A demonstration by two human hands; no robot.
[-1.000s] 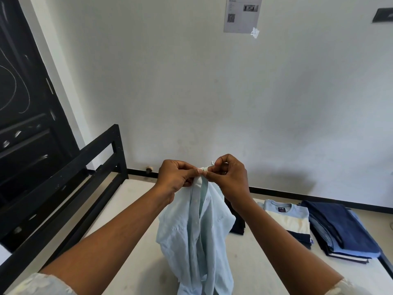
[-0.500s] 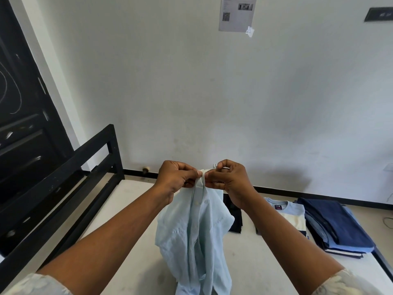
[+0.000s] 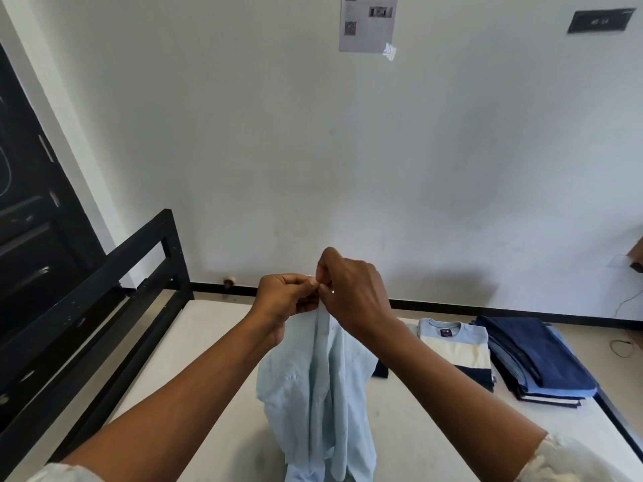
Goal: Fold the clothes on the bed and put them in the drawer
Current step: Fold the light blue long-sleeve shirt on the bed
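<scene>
Left hand (image 3: pixel 287 297) and right hand (image 3: pixel 351 293) both pinch the pale blue shirt (image 3: pixel 320 387) at its top, dangling it over the bed (image 3: pixel 215 342).

Paper sheet (image 3: pixel 368 22) on wall (image 3: pixel 278 133): QR code, small dark picture, print too small to read. Black plaque (image 3: pixel 600 20), upper right of wall: pale characters, blurred, unreadable. Neck label (image 3: pixel 444 332) in folded striped T-shirt (image 3: pixel 455 353): brand illegible.

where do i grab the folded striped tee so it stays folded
Probably take the striped tee by its near navy edge, coming from the person's side and sliding under it. It lies flat, collar toward the wall, and the navy stack sits close on its right.
</scene>
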